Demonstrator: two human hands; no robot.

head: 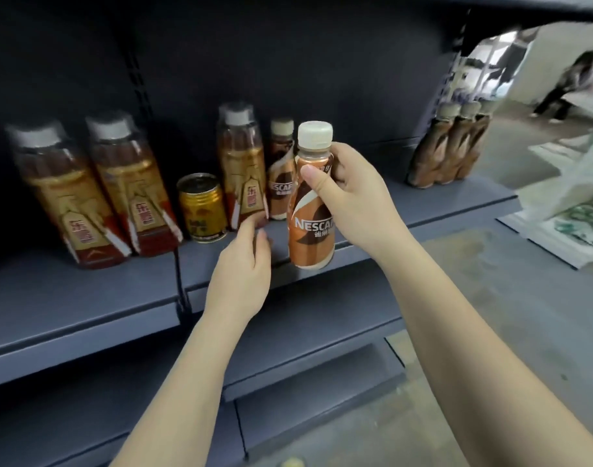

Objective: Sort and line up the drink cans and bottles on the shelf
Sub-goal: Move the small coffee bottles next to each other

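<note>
Right hand: your right hand (350,193) grips a coffee bottle (311,210) around its upper half, thumb across the front, fingers wrapped behind.
Coffee bottle: upright, white cap on top, brown and white label facing you, its base at the front edge of the shelf (440,210); whether it rests on the shelf or hangs just above it cannot be told.
Left hand: your left hand (244,264) holds nothing, fingers loosely spread and blurred, reaching toward the base of the tea bottle (242,166).
Behind the held bottle: a second coffee bottle (281,170) stands upright, just beside the tea bottle.
Gold can (202,207): upright, left of that tea bottle.
Far left: two more tea bottles (96,193) stand side by side, touching.
Far right: three coffee bottles (451,146) stand in a close row near the shelf's end.
</note>
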